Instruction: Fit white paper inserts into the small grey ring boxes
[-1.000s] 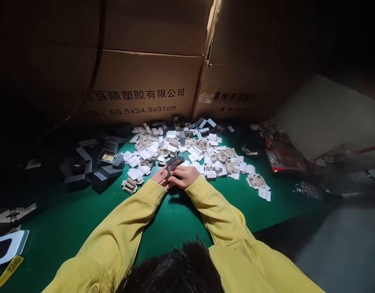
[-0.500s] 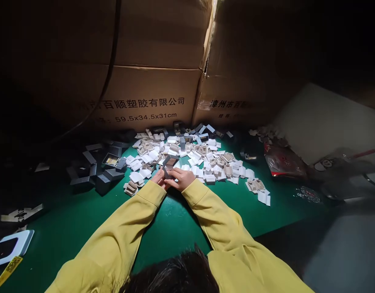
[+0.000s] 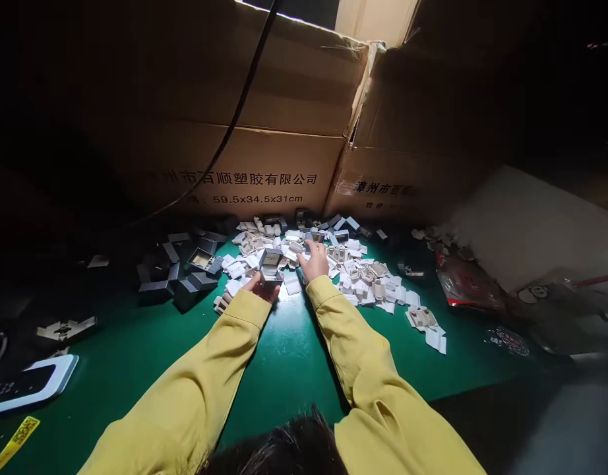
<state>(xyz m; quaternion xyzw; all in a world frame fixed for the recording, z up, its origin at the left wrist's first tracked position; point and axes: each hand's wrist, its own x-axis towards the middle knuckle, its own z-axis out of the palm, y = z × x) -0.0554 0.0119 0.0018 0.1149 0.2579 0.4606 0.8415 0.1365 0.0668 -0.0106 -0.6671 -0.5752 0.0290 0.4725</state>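
The open box (image 3: 271, 279) sat above the tabletop (image 3: 284, 359), clamped by its base in the left hand (image 3: 261, 288), apparently to keep the lid (image 3: 273, 254) clear; the right hand (image 3: 314, 262), fingers parted, extended over white card pieces (image 3: 400, 295)

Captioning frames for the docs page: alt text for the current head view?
A person's left hand holds an open dark box, the right hand at a pile of white card pieces on a green table. More dark boxes lie at picture left; large cardboard cartons stand behind.
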